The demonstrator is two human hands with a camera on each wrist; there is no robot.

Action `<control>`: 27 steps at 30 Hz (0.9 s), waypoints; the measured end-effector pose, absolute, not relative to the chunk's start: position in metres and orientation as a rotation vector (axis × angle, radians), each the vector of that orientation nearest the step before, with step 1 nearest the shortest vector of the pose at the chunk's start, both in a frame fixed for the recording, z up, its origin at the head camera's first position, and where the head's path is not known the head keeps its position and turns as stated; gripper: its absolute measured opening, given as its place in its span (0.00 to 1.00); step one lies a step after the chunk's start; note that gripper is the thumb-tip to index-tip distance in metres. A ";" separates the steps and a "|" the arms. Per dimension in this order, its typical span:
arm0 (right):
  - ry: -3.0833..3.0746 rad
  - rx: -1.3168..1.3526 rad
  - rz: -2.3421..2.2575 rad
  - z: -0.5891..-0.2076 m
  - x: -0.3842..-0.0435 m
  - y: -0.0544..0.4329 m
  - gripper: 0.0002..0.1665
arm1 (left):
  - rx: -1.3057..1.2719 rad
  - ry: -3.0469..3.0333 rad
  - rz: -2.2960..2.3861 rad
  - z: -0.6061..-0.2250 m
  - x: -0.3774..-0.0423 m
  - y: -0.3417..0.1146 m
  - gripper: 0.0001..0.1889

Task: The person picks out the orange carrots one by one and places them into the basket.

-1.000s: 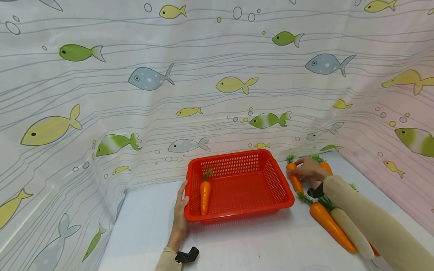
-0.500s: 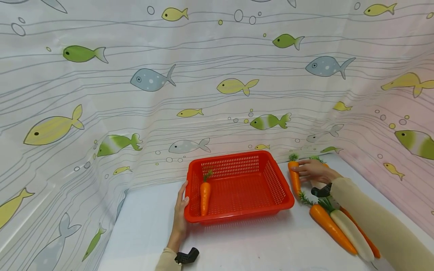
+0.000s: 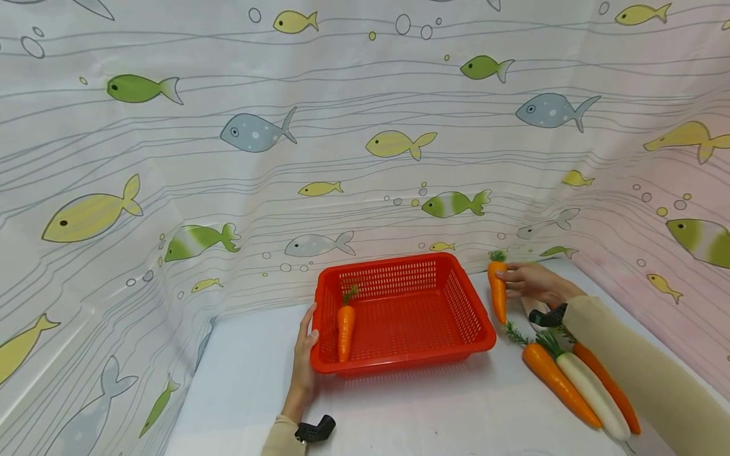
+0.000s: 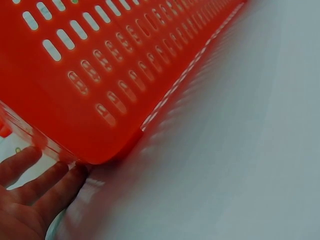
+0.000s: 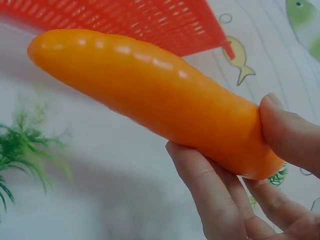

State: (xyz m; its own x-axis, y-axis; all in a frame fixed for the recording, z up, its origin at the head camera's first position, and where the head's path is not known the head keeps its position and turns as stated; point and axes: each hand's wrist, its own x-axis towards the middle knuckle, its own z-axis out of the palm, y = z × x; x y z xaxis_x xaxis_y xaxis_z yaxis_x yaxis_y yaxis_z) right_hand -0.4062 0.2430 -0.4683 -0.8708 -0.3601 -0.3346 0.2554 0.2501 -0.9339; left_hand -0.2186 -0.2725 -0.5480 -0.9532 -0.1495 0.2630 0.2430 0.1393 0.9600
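Note:
My right hand [image 3: 535, 283] pinches an orange carrot [image 3: 498, 291] between thumb and fingers, close to its leafy end. In the right wrist view this carrot [image 5: 150, 97] slants with its tip to the upper left. My left hand [image 3: 302, 361] rests against the left side of a red perforated plastic basket [image 3: 399, 366]. The left wrist view shows the fingers [image 4: 47, 187] fairly straight, touching the basket's outer wall [image 4: 75, 105]; the thumb is not seen there. One carrot [image 3: 345, 332] lies inside the basket at its left.
Right of the basket lie a carrot [image 3: 561, 385], a white radish [image 3: 593, 396] and another carrot [image 3: 610, 389] side by side. An orange bit [image 3: 553, 305] shows behind my right wrist. A fish-patterned curtain [image 3: 365, 95] surrounds the white table [image 3: 410, 418].
The right hand has shifted slightly right and raised the carrot, which now stands more upright. My left hand and the basket stay where they were.

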 end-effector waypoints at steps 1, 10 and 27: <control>2.035 -0.102 -1.666 -0.467 -0.406 0.243 0.56 | -0.090 -2.129 -1.879 -0.548 -0.219 -0.273 0.31; 2.003 -0.157 -1.691 -0.458 -0.403 0.233 0.54 | -0.084 -2.123 -1.880 -0.549 -0.219 -0.273 0.31; 1.965 -0.257 -1.761 -0.424 -0.401 0.215 0.52 | -0.092 -2.124 -1.885 -0.548 -0.218 -0.272 0.31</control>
State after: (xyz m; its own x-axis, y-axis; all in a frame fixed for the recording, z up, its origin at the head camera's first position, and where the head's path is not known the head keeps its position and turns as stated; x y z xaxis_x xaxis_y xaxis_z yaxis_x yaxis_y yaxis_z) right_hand -0.4014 0.2148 -0.4243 -0.8642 -0.4484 -0.2282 0.1779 0.1520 -0.9722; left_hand -0.2180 -0.2719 -0.5480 -0.9532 -0.1491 0.2628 0.2433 0.1373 0.9602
